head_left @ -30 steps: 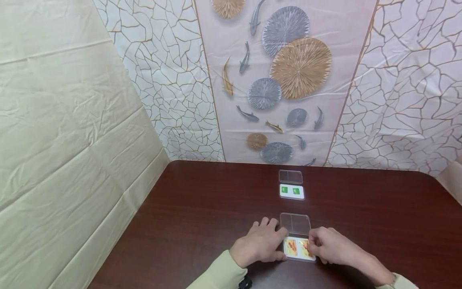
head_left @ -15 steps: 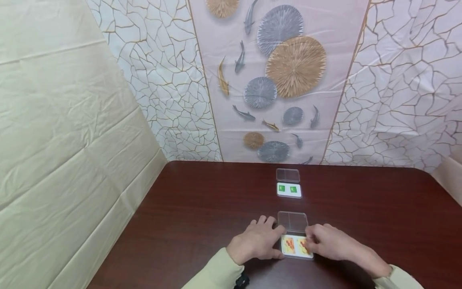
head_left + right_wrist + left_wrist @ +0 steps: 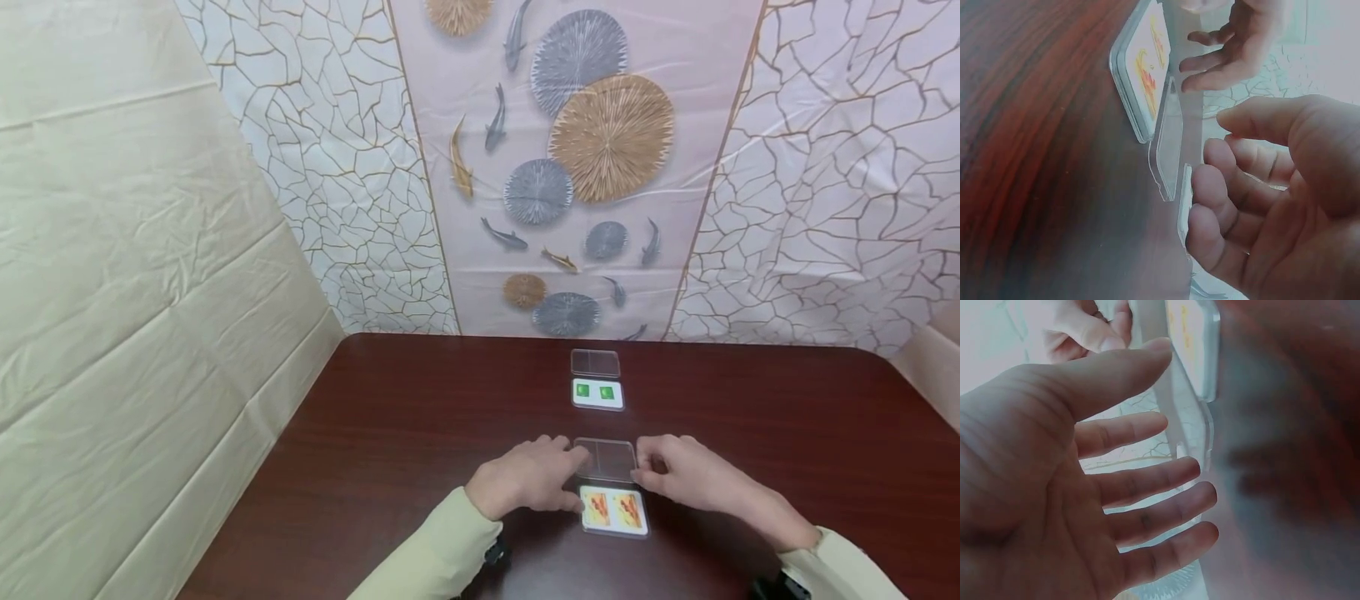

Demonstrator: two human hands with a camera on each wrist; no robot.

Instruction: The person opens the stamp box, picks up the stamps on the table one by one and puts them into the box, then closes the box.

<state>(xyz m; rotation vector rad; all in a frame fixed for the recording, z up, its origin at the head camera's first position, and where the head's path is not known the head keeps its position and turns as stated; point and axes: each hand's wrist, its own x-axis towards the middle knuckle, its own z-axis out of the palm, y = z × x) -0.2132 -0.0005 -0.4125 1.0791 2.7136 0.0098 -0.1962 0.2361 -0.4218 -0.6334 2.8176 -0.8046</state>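
Observation:
Near the front of the table is a clear plastic case [image 3: 613, 511] of cards, their top face white with two orange-yellow pictures. Its clear lid [image 3: 613, 463] lies just behind it. My left hand [image 3: 528, 479] hovers at the left side of case and lid, fingers spread and index finger overlapping the lid's edge in the head view. In the left wrist view its palm holds nothing. Beside the lid's right edge is my right hand [image 3: 693, 475], its fingers loosely bent. The right wrist view shows nothing between its thumb and fingertips [image 3: 1207, 178].
Farther back on the dark red-brown table [image 3: 420, 417] lies a second clear case [image 3: 597, 394], with two green squares on white. Its lid [image 3: 595, 363] is behind it. A patterned cloth [image 3: 480, 250] hangs at the table's far edge, and a plain cream one [image 3: 150, 333] at the left.
My right hand has left the cards' right edge and moved back beside the lid. My left hand has shifted slightly back along the left side. The orange-pictured cards are now fully uncovered.

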